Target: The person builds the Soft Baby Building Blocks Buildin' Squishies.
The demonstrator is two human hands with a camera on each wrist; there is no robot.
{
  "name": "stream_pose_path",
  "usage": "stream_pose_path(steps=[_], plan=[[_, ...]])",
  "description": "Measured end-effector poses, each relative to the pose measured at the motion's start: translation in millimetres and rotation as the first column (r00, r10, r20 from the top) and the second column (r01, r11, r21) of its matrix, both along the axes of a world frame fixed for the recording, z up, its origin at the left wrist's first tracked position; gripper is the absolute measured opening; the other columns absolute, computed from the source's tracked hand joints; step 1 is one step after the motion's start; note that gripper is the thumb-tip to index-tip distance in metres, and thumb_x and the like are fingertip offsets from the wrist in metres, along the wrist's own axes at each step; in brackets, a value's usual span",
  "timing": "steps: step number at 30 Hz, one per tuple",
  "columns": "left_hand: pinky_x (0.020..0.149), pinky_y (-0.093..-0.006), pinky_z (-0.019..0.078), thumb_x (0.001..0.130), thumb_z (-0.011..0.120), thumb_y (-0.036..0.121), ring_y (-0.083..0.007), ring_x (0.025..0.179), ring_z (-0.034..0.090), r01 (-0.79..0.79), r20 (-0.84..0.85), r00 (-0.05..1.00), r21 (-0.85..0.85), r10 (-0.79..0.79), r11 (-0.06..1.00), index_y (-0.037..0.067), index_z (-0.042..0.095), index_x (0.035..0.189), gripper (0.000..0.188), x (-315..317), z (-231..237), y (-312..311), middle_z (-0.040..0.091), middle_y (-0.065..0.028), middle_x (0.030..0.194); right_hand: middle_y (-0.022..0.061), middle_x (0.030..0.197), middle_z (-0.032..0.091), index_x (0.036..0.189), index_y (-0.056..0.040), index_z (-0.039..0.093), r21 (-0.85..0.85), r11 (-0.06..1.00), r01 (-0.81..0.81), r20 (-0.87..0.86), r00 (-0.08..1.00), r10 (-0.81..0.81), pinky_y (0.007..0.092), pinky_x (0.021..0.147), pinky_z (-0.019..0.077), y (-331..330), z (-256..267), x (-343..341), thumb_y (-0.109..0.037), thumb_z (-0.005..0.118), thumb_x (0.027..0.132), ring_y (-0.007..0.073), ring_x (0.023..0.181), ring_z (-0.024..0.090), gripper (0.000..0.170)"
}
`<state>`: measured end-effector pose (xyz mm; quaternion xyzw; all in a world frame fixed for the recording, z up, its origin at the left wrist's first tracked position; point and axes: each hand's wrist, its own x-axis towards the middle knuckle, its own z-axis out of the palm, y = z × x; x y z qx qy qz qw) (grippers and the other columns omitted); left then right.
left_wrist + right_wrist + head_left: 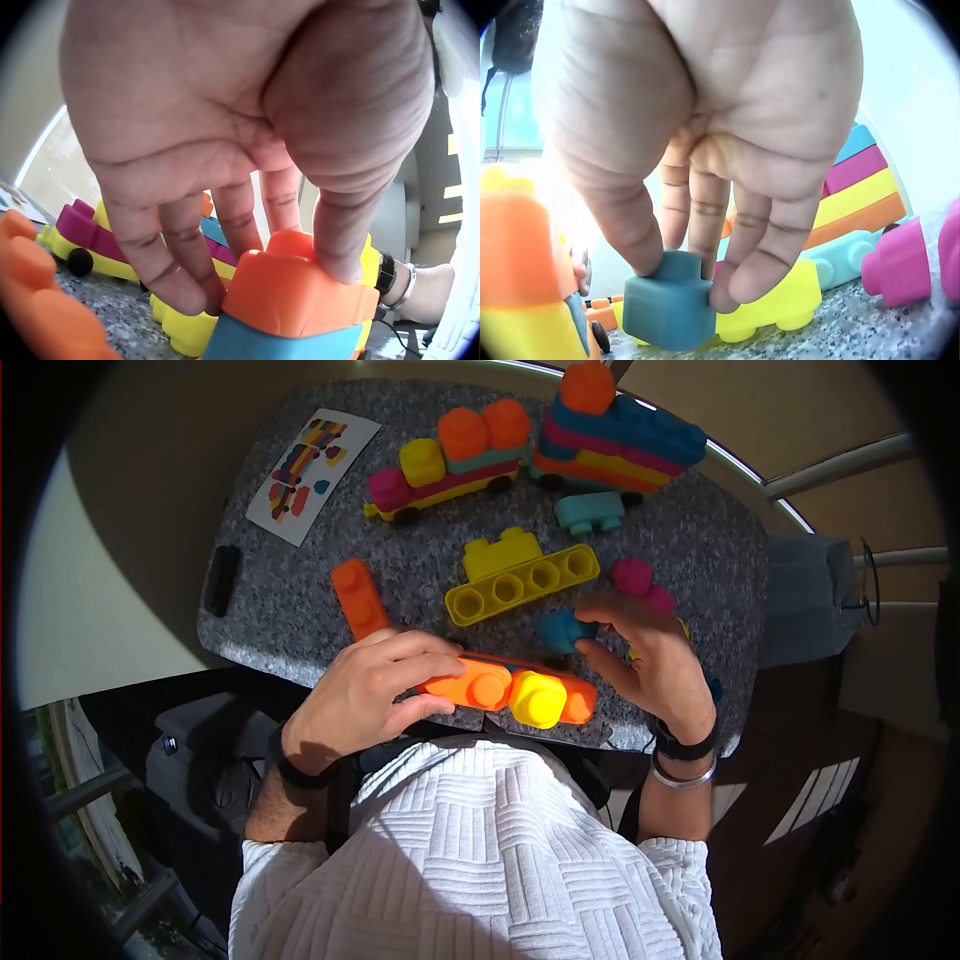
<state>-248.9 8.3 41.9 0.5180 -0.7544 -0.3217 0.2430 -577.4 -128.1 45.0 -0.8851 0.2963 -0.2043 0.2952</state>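
Observation:
The left hand (375, 685) grips the left end of a block assembly with an orange block (470, 685) and a yellow block (538, 700) on top. In the left wrist view, thumb and fingers hold the orange block (292, 289), which sits on a blue piece (281, 341). The right hand (650, 660) pinches a small blue block (562, 631) between thumb and fingers, to the right of the assembly. In the right wrist view this blue block (669, 307) has its stud upward, near the granite-patterned surface. Behind both hands lies a long yellow piece (522, 582), its hollow side showing.
An orange block (358, 598) lies beyond the left hand. Two built block vehicles, one low (450, 482) and one taller (615, 445), stand at the back near a teal piece (590, 512). A picture card (312, 477) lies back left; pink blocks (640, 582) are beside the right hand.

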Motion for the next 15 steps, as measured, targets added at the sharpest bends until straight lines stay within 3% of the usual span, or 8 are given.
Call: stream_pose_path(steps=[2, 5, 6, 10, 15], plan=[[0.099, -0.0437, 0.0597, 0.093, 0.089, 0.032, -0.0324, 0.116, 0.076, 0.000, -0.004, 1.000, 0.002, 0.000, 1.000, 0.005, 0.080, 0.126, 0.044, -1, 0, -1, 0.080, -0.0123, 0.128, 0.0146, 0.113, 0.081, 0.113, -0.0031, 0.079, -0.026, 0.999, 0.019, 0.038, 0.999, -0.018, 0.0407, 0.085, 0.0687, 9, 24, -9, -0.004, 0.094, 0.084, 0.0319, 0.103, 0.082, 0.032], [0.099, -0.0437, 0.0599, 0.093, 0.090, 0.030, -0.0331, 0.118, 0.077, 0.020, -0.020, 1.000, -0.001, -0.020, 1.000, 0.005, 0.080, 0.127, 0.043, 0, -2, -4, 0.080, -0.0135, 0.129, 0.0131, 0.108, 0.080, 0.111, -0.0027, 0.080, -0.033, 0.999, -0.028, 0.090, 0.995, 0.030, 0.0403, 0.084, 0.0690, 28, 48, -27, -0.005, 0.096, 0.082, 0.0295, 0.104, 0.082, 0.034], [0.099, -0.0438, 0.0600, 0.093, 0.090, 0.031, -0.0334, 0.117, 0.077, 0.023, -0.029, 0.999, 0.001, -0.023, 1.000, 0.005, 0.080, 0.126, 0.043, -1, -2, -5, 0.080, -0.0139, 0.128, 0.0117, 0.104, 0.079, 0.109, -0.0026, 0.080, -0.051, 0.998, -0.040, 0.131, 0.990, 0.047, 0.0387, 0.077, 0.0675, 34, 47, -31, -0.006, 0.098, 0.078, 0.0271, 0.098, 0.082, 0.036], [0.098, -0.0439, 0.0604, 0.092, 0.091, 0.032, -0.0337, 0.115, 0.078, 0.040, -0.037, 0.999, -0.016, -0.041, 0.999, 0.005, 0.081, 0.125, 0.045, -2, -4, -8, 0.081, -0.0147, 0.124, 0.0094, 0.101, 0.077, 0.109, -0.0027, 0.081, -0.052, 0.998, -0.034, 0.082, 0.996, 0.038, 0.0363, 0.070, 0.0622, 48, 46, -31, -0.007, 0.097, 0.076, 0.0244, 0.086, 0.076, 0.037], [0.098, -0.0440, 0.0602, 0.092, 0.091, 0.033, -0.0331, 0.115, 0.078, 0.034, -0.031, 0.999, -0.017, -0.035, 0.999, 0.005, 0.081, 0.124, 0.044, -4, -4, -7, 0.081, -0.0144, 0.123, 0.0093, 0.100, 0.076, 0.108, -0.0021, 0.081, -0.076, 0.997, -0.022, 0.006, 1.000, 0.023, 0.0382, 0.071, 0.0601, 54, 40, -31, -0.009, 0.097, 0.076, 0.0251, 0.086, 0.074, 0.036]])
